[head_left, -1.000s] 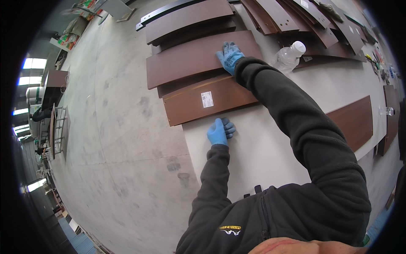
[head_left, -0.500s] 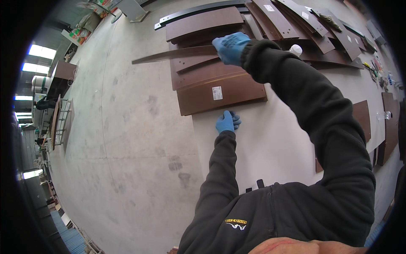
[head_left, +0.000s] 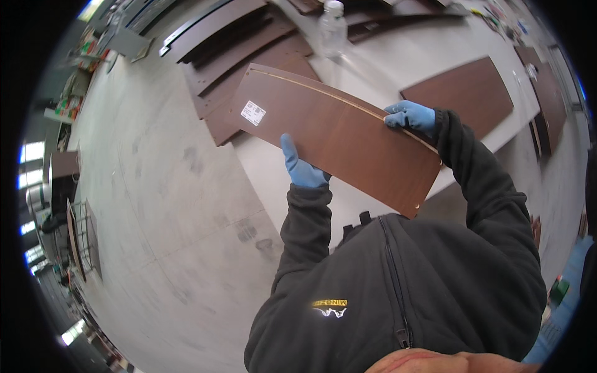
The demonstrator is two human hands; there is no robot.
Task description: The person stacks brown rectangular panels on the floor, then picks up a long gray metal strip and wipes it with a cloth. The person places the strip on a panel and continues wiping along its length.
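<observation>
A brown wooden panel point(head_left: 354, 146) with a groove along its far edge and a white label point(head_left: 253, 113) is held tilted in front of my body, over a white tabletop point(head_left: 261, 171). My left hand point(head_left: 303, 166), in a blue glove, grips the near edge; its thumb lies on the face and its fingers go out of sight underneath. On the far edge, toward the right end, my gloved right hand point(head_left: 411, 118) is closed around the board. Small pale spots show at the panel's right end.
Beyond the left end lie several stacked brown panels point(head_left: 214, 31). A clear bottle with a white cap point(head_left: 333, 31) stands behind the held board. Another brown panel point(head_left: 466, 93) lies to the right. Concrete floor point(head_left: 180, 205) stretches left, with a metal rack point(head_left: 81, 236) at its far side.
The labelled panel has come off the pile and is now in both hands, nearer my body. My right hand no longer holds the thin curved strip. The view has turned right.
</observation>
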